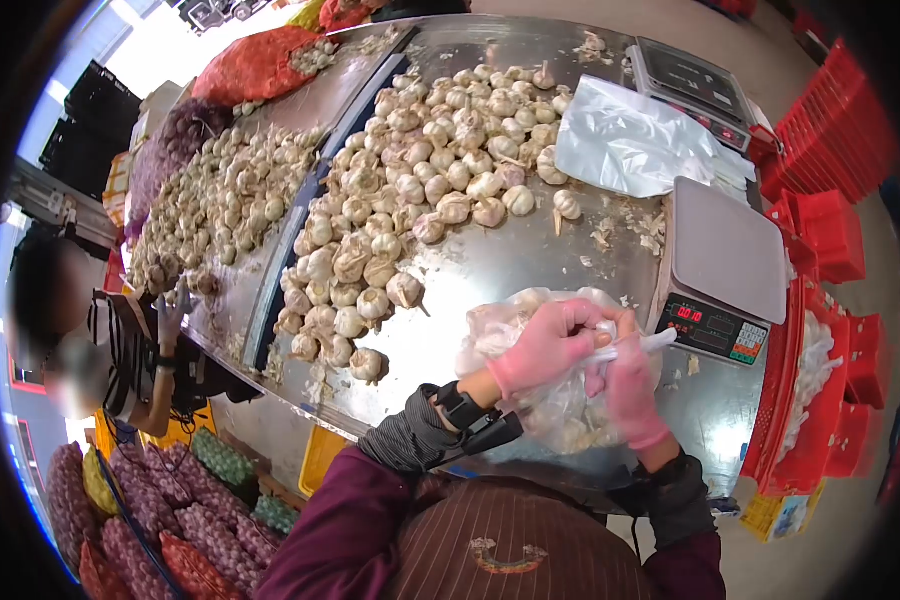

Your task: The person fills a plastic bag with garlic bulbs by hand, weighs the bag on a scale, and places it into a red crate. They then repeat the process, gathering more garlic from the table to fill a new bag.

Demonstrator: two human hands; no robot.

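Note:
A clear plastic bag (560, 415) filled with garlic bulbs rests on the metal table near its front edge. My left hand (545, 345), in a pink glove, is closed on the gathered neck of the bag. Beside it my right hand (630, 385), also gloved in pink, pinches the twisted top, whose white end sticks out to the right. Just right of the hands stands a digital scale (727, 250) with an empty plate and a lit red display. A large heap of garlic (420, 170) lies beyond and to the left.
Flat plastic bags (635, 140) and a second scale (692, 80) lie at the back right. Red crates (830, 130) stand along the right side. A blue-edged divider (315, 200) separates another garlic heap (220, 190), where a co-worker (135, 350) stands. Net sacks (170, 500) are at lower left.

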